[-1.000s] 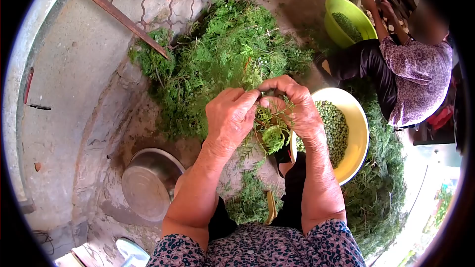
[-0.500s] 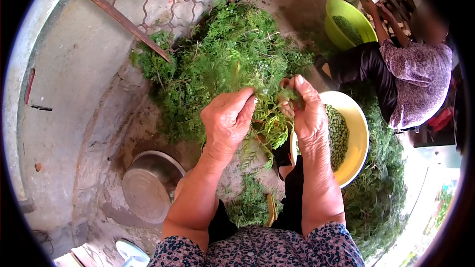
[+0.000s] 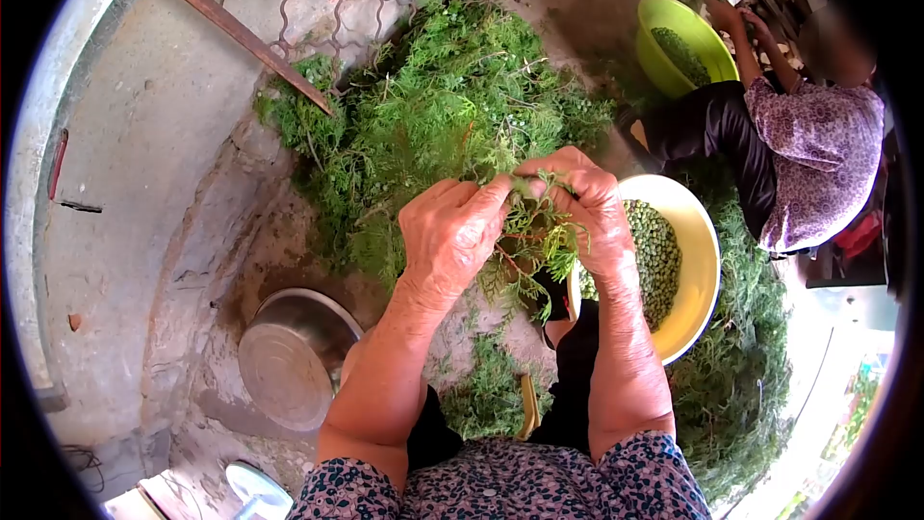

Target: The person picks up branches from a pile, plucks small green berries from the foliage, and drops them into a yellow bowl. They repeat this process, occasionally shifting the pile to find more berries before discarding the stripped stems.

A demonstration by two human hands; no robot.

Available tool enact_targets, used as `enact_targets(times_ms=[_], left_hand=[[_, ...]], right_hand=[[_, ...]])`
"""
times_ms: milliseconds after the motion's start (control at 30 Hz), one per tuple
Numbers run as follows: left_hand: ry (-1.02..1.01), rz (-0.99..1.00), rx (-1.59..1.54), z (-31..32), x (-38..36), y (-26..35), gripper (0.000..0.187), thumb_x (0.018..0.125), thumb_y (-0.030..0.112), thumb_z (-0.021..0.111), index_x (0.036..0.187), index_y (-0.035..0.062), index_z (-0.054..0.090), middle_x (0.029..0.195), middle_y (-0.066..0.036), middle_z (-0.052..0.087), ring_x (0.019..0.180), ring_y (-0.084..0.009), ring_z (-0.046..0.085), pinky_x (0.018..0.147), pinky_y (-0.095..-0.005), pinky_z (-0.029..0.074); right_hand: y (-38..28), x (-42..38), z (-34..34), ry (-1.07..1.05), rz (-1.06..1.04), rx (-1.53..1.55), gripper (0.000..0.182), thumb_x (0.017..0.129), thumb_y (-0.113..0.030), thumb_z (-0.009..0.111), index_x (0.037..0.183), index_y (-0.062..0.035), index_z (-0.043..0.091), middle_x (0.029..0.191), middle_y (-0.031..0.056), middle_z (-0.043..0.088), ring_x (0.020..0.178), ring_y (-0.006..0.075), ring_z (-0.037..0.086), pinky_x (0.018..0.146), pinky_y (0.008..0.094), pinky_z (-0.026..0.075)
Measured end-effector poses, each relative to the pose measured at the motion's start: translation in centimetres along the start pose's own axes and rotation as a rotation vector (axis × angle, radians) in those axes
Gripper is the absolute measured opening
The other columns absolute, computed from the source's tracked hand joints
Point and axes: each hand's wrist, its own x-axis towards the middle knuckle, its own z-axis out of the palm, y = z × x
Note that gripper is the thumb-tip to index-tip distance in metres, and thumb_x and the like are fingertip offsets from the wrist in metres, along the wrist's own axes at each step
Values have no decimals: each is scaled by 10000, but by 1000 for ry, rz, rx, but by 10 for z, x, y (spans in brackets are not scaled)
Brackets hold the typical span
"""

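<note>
My left hand [image 3: 454, 229] pinches a leafy evergreen sprig [image 3: 525, 248] between thumb and fingers. Close beside it, my right hand [image 3: 582, 204] bends over the same sprig, its fingers closed at the foliage; whether a cone is between them is hidden. The sprig's fronds hang below both hands. Under my right forearm stands a yellow bowl [image 3: 705, 265] holding many small green cones [image 3: 650, 265]. Beyond my hands rises a large heap of green branches [image 3: 452, 87].
A metal pot [image 3: 294, 361] lies tilted at left. More cut foliage [image 3: 727, 385] covers the ground at right. A person [image 3: 818, 159] sits at upper right by a lime-green basin [image 3: 650, 48]. A rusty bar [image 3: 226, 29] and wire grille [image 3: 337, 0] stand at the back.
My right hand has come leftward to meet my left hand, its fingers now curled over the sprig. My left hand has shifted slightly right.
</note>
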Motion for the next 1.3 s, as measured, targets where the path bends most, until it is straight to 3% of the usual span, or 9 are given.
enact_targets(times_ms=[33, 133, 167, 300, 433, 900, 1033, 1100, 1300], left_hand=[[-31, -38, -33, 0, 0, 0, 277, 660, 36, 683, 926, 111, 656, 574, -48, 555, 518, -172, 548, 452, -287, 440], [53, -180, -280, 5, -5, 0, 241, 695, -12, 651, 917, 80, 655, 691, -78, 632, 604, -171, 607, 500, -279, 484], [52, -177, -290, 5, -5, 1, 241, 695, -12, 651, 917, 80, 655, 691, -78, 632, 604, -171, 607, 500, -279, 484], [247, -473, -819, -6, -1, 3, 185, 768, -45, 593, 942, 1, 635, 874, -94, 651, 695, -127, 611, 554, -222, 483], [359, -1073, -992, -8, 12, 3, 169, 803, 136, 657, 914, 11, 631, 800, -23, 605, 575, -74, 493, 510, -189, 387], [-177, -965, -1105, -1, 3, -2, 262, 741, 159, 714, 952, 31, 626, 688, 63, 537, 543, -17, 386, 478, -190, 283], [-179, -1018, -1119, -6, 3, -2, 160, 774, 150, 687, 875, 36, 638, 733, 1, 565, 590, -68, 475, 489, -217, 363], [63, -1048, -1181, 6, -8, -8, 157, 802, 178, 659, 900, 67, 606, 713, 15, 513, 594, -73, 445, 508, -225, 350], [4, -1029, -1186, -6, 5, 10, 188, 764, 162, 696, 869, 44, 595, 741, -1, 568, 542, -50, 447, 475, -186, 316]], right_hand=[[-3, -1, 4, 0, 0, 0, 152, 786, -82, 645, 934, -47, 653, 793, 18, 605, 750, 125, 518, 729, 254, 424], [-26, 2, 11, 357, 695, 406, 183, 851, -212, 597, 868, -30, 595, 678, 19, 561, 513, 105, 452, 466, 204, 360], [-14, 1, 5, 382, 616, 600, 228, 869, -253, 574, 814, -33, 551, 632, 16, 518, 460, 87, 403, 394, 188, 282], [12, 6, -17, 472, 484, 997, 168, 881, -187, 550, 861, -23, 522, 703, 76, 525, 573, 133, 483, 439, 210, 341], [4, 5, -19, 637, 625, 1140, 187, 903, -152, 493, 997, 9, 507, 869, 122, 526, 637, 180, 459, 460, 245, 333], [-9, -6, 4, -66, 535, 490, 168, 836, -159, 617, 898, -3, 625, 655, 6, 554, 463, 51, 422, 389, 168, 297], [-9, -6, 6, -16, 554, 497, 165, 858, -162, 588, 907, -7, 613, 661, 12, 548, 458, 58, 415, 394, 173, 300], [-4, -5, 5, 102, 541, 596, 175, 860, -176, 583, 906, -8, 604, 689, 28, 552, 484, 72, 436, 401, 182, 302], [2, -5, 7, 339, 518, 766, 213, 878, -236, 557, 945, -35, 583, 744, 42, 560, 572, 89, 482, 443, 197, 336]])
